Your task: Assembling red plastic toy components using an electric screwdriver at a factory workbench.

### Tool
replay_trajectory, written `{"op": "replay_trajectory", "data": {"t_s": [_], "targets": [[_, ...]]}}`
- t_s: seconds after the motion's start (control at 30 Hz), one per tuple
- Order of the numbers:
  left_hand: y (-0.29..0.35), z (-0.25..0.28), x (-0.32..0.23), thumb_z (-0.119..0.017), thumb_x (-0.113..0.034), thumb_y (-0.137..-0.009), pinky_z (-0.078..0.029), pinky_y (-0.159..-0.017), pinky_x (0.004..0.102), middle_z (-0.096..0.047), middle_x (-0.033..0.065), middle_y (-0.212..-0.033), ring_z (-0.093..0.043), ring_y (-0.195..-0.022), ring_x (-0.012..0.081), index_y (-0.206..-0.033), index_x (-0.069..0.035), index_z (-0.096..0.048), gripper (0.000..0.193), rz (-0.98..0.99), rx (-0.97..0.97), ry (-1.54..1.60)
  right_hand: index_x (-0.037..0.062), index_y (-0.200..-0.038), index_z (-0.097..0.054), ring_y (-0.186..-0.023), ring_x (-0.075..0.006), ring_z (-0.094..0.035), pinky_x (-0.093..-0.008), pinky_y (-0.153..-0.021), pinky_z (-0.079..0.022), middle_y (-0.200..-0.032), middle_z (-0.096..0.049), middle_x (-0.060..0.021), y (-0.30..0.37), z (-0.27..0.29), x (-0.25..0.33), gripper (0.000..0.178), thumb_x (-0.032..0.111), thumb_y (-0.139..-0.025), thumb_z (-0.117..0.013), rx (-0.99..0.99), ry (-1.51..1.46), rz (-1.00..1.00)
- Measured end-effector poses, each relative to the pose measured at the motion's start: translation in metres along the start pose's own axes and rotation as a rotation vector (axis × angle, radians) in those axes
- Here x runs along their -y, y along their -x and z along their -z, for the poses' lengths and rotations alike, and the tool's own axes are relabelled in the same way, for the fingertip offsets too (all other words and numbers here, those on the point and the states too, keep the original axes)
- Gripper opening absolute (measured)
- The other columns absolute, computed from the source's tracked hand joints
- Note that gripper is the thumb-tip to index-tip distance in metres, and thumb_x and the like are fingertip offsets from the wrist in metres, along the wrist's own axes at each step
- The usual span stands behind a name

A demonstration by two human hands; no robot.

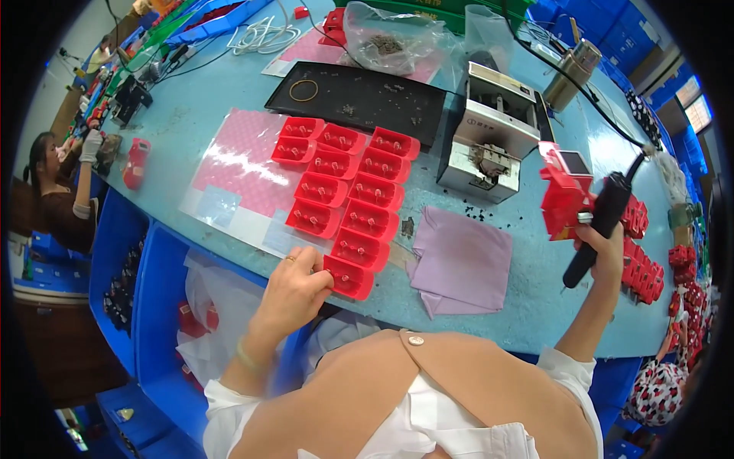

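Note:
Rows of red plastic shells, each with small clear posts inside, stand on the table in front of me. My left hand is closed in a pinch at the left end of the nearest red shell; its fingertips are partly hidden. On the right, my right hand is wrapped round a black electric screwdriver, whose cable leaves at the top. Against that hand's thumb is a red plastic housing with a dark square window, apparently held along with the screwdriver.
Behind the shells lies a black tray with small screws. A metal screw feeder stands right of it, a purple cloth nearer me. More red parts line the right edge. Blue bins sit below left; a co-worker is far left.

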State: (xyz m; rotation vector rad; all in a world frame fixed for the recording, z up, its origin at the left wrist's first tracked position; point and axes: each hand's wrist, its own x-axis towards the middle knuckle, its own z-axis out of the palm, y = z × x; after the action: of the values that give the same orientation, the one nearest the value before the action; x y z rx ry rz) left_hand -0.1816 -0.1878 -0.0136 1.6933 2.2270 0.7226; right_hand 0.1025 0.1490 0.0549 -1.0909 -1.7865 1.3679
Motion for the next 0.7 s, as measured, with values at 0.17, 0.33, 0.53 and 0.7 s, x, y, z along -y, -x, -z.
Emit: {"op": "replay_trajectory", "data": {"t_s": [0.17,0.33,0.53,0.7], "targets": [[-0.010,-0.006,-0.019,-0.071,0.003,-0.059,-0.046,-0.074,0.0361,-0.052,0.0099,-0.085,-0.055,-0.085,0.0299,-0.071,-0.004,-0.058,0.018,-0.092,-0.038,0.034,-0.0028,-0.110,-0.053,-0.055,-0.0159,-0.056,-0.0270,-0.050,-0.046,-0.075,-0.057,-0.0052,0.010,-0.013,-0.002,0.054,0.007,-0.059,-0.068,0.087,-0.086,-0.046],[-0.078,-0.036,-0.070,-0.071,0.003,-0.060,-0.047,-0.072,0.0376,-0.053,0.0103,-0.087,-0.056,-0.084,0.0304,-0.070,-0.003,-0.058,0.018,-0.247,-0.086,0.228,-0.0010,-0.117,-0.052,-0.059,-0.0153,-0.059,-0.0273,-0.052,-0.048,-0.082,-0.062,-0.0071,0.012,-0.004,-0.023,0.062,-0.001,-0.058,-0.072,0.114,-0.349,-0.114],[-0.148,-0.116,-0.114,-0.074,0.000,-0.059,-0.049,-0.075,0.0370,-0.053,0.0119,-0.095,-0.058,-0.088,0.0330,-0.086,-0.005,-0.058,0.031,-0.267,-0.050,0.180,0.0002,-0.120,-0.049,-0.062,-0.0180,-0.061,-0.0303,-0.054,-0.050,-0.086,-0.062,-0.0082,0.006,0.005,-0.038,0.065,0.000,-0.060,-0.073,0.193,-0.534,-0.189],[-0.168,-0.119,-0.143,-0.079,-0.005,-0.058,-0.048,-0.083,0.0381,-0.053,0.0142,-0.106,-0.058,-0.094,0.0304,-0.109,-0.004,-0.050,0.059,-0.216,-0.131,0.410,-0.0001,-0.115,-0.052,-0.064,-0.0161,-0.061,-0.0300,-0.056,-0.050,-0.086,-0.063,-0.0078,0.006,0.007,-0.050,0.059,-0.001,-0.061,-0.075,0.219,-0.487,-0.220]]}}
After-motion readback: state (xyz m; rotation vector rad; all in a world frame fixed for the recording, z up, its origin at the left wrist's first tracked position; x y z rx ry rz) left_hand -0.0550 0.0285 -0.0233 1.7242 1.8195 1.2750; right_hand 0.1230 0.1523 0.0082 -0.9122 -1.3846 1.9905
